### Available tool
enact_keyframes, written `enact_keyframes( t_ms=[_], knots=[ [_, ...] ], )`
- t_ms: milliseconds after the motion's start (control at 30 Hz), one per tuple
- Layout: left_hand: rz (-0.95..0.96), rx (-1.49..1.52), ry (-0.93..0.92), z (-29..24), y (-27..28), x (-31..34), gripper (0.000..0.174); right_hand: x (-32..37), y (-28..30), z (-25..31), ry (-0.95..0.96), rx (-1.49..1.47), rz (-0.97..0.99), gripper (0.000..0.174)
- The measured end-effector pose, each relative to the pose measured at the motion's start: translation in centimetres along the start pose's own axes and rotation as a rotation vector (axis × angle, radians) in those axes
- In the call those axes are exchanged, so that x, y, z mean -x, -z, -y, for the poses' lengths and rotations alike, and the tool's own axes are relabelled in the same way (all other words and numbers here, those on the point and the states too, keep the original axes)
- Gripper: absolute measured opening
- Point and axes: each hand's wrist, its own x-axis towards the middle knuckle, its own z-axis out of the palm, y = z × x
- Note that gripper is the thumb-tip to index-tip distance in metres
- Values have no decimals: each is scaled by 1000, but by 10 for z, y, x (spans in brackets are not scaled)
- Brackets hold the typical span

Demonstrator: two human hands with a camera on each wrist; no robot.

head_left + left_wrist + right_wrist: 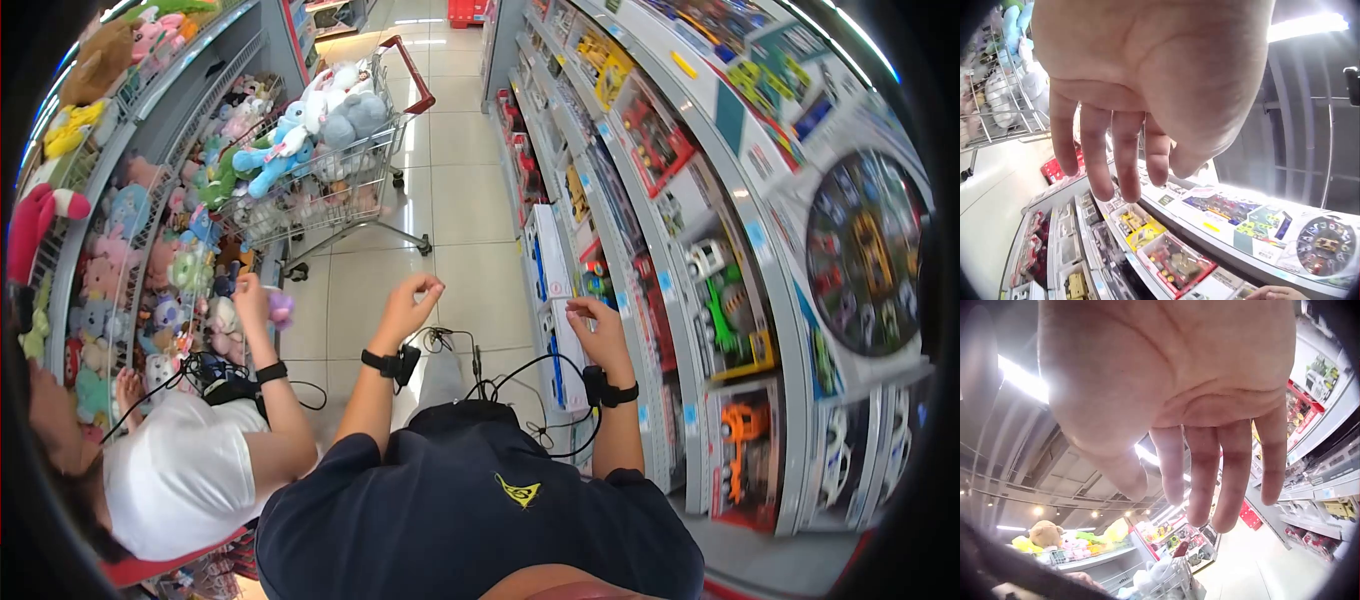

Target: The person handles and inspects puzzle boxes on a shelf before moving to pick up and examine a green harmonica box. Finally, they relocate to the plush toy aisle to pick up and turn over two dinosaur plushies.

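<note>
My left hand (408,308) is raised in front of my body over the aisle floor, fingers loosely bent and holding nothing. In the left wrist view its bare palm and relaxed fingers (1127,156) hang in front of the shelves of boxed toys. On the other side, my right hand (598,330) is up beside the right-hand toy shelf (640,300), also with nothing in it. The right wrist view shows its fingers (1202,475) slack and slightly spread. Ahead on the left stands a wire shopping cart (345,205) heaped with plush toys (355,118).
Plush toys (110,260) fill the left shelves. Another person in a white shirt (185,470) is close at my left, one hand (250,300) by a purple plush (281,309). Black cables (480,380) hang before me. Tiled floor (465,200) runs down the aisle.
</note>
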Motion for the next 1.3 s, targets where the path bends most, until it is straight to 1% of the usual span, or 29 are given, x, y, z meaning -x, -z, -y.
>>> enact_keyframes(
  t_ms=[67,100,133,167,200,267,300,333,367,400,467,500,533,567,667,700,733,800,867,900,933,967,1000,1067,1100,1133,1200,1233,1300],
  knots=[
    [-61,3,-55,30,2,-75,17,-67,-7,-26,5,29,17,22],
    [-99,25,-63,40,3,-113,16,-101,-11,-41,-37,33,14,22],
    [-97,31,-55,49,9,-152,16,-133,-15,-53,-81,39,8,21],
    [-73,-25,-26,55,13,-192,15,-165,-16,-60,-81,36,1,22],
    [-48,-77,7,60,14,-228,13,-193,-15,-65,-87,45,8,22],
    [-92,-37,-33,55,13,-303,13,-255,-15,-75,-171,10,-3,22],
    [-64,-16,-25,52,12,-335,13,-281,-14,-89,-124,-10,8,21],
    [-49,-8,-17,53,14,-367,13,-305,-12,-93,-132,17,-23,22],
    [-34,-29,-56,58,14,-398,13,-331,-12,-95,-130,35,-52,23],
    [-15,-53,-93,65,10,-427,12,-356,-10,-100,-193,-11,-43,23],
    [-10,27,-165,72,2,-478,15,-407,-13,-133,-211,-51,-70,21],
    [-33,10,-156,79,-1,-501,15,-435,-16,-152,-254,-68,-66,20],
    [1,39,-149,86,-5,-524,15,-465,-20,-170,-302,-81,-62,20],
    [34,72,-144,96,-9,-547,15,-499,-26,-189,-292,-88,-42,20],
    [-14,73,-74,127,-18,-611,14,-610,-42,-244,-222,-114,6,21],
    [-42,55,-46,136,-20,-631,14,-654,-47,-260,-220,-105,55,20],
    [-65,46,-35,142,-21,-649,14,-698,-51,-271,-220,-95,104,20],
    [-107,-24,83,154,-17,-685,11,-787,-64,-282,-160,-126,136,20],
    [-204,-33,160,169,-11,-712,7,-871,-74,-283,-9,-27,224,19],
    [-283,20,194,182,-9,-720,3,-910,-84,-288,38,-24,256,19],
    [-308,29,224,187,-1,-730,3,-948,-92,-286,36,-15,295,19],
    [-421,32,230,191,6,-735,5,-983,-103,-283,89,-38,341,19],
    [-541,29,237,194,13,-736,6,-1012,-116,-281,144,-63,393,19],
    [-735,160,379,198,26,-742,7,-1069,-144,-280,152,-71,496,19],
    [-827,159,358,209,32,-742,7,-1097,-161,-278,150,-91,535,19],
    [-888,165,413,209,38,-748,7,-1122,-178,-275,169,-86,576,19],
    [-1005,110,465,229,55,-757,8,-1169,-216,-268,141,-139,648,20],
    [-1082,108,434,244,64,-763,9,-1197,-237,-275,243,-18,664,21],
    [-1149,116,470,252,88,-781,12,-1238,-272,-269,265,-21,700,21]
  ],
)
